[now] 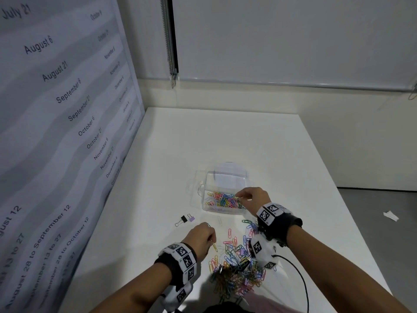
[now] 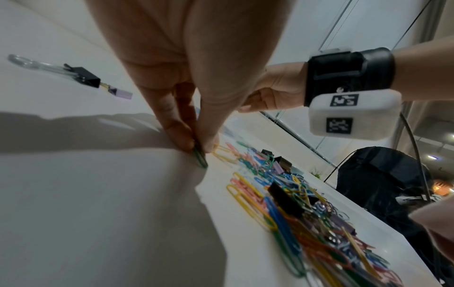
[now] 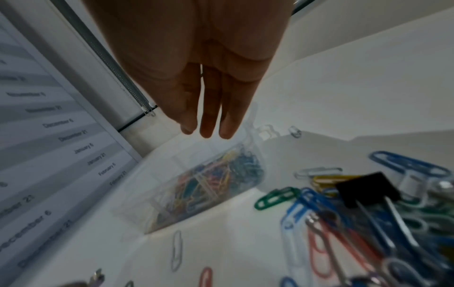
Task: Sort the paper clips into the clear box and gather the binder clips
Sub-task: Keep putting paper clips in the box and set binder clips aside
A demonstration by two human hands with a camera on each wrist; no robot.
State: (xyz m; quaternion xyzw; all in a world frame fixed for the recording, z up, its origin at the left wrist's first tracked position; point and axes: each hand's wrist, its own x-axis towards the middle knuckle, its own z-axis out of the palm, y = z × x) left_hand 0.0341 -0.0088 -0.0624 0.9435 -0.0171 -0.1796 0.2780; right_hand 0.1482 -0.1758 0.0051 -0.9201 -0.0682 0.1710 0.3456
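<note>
The clear box (image 1: pixel 225 211) lies open on the white table, with several coloured paper clips inside and its lid (image 1: pixel 228 175) laid back behind it. My right hand (image 1: pixel 240 197) hovers over the box; its fingers (image 3: pixel 209 116) are straight and nothing shows in them. My left hand (image 1: pixel 211 239) is at the left edge of the mixed pile (image 1: pixel 237 263) and pinches a green paper clip (image 2: pixel 201 158) against the table. A black binder clip (image 1: pixel 183 220) and a purple binder clip (image 1: pixel 191 218) lie together left of the box. More black binder clips (image 2: pixel 285 200) sit in the pile.
A calendar panel (image 1: pixel 56 132) stands along the table's left side. A black cable (image 1: pixel 301 279) runs from my right wrist toward the near edge. A white paper scrap (image 1: pixel 390 215) lies on the floor beyond the table's right edge. A loose white paper clip (image 3: pixel 176 250) lies before the box.
</note>
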